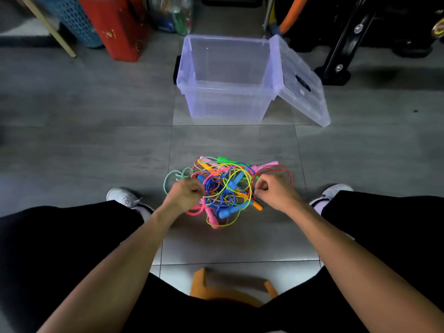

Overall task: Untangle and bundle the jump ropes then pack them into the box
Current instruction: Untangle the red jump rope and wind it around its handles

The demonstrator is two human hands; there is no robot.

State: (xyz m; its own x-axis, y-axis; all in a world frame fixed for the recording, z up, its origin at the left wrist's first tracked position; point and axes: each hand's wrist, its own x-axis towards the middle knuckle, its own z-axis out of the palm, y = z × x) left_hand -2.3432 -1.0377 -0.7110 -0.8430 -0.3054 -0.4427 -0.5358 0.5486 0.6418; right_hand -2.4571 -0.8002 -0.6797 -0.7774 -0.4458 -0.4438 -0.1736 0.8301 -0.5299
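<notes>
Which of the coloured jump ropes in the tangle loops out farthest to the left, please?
The pale green twisted rope: its loop lies on the floor tiles beyond the left hand, while the others bunch in the pile.

One box (225,102); one lid (300,80); two hands (185,195).

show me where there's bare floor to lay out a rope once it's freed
Bare floor lies between the box and the rope pile, and left of the pile. Crowded: the pile itself, between both hands, and the far edge behind the box.
</notes>
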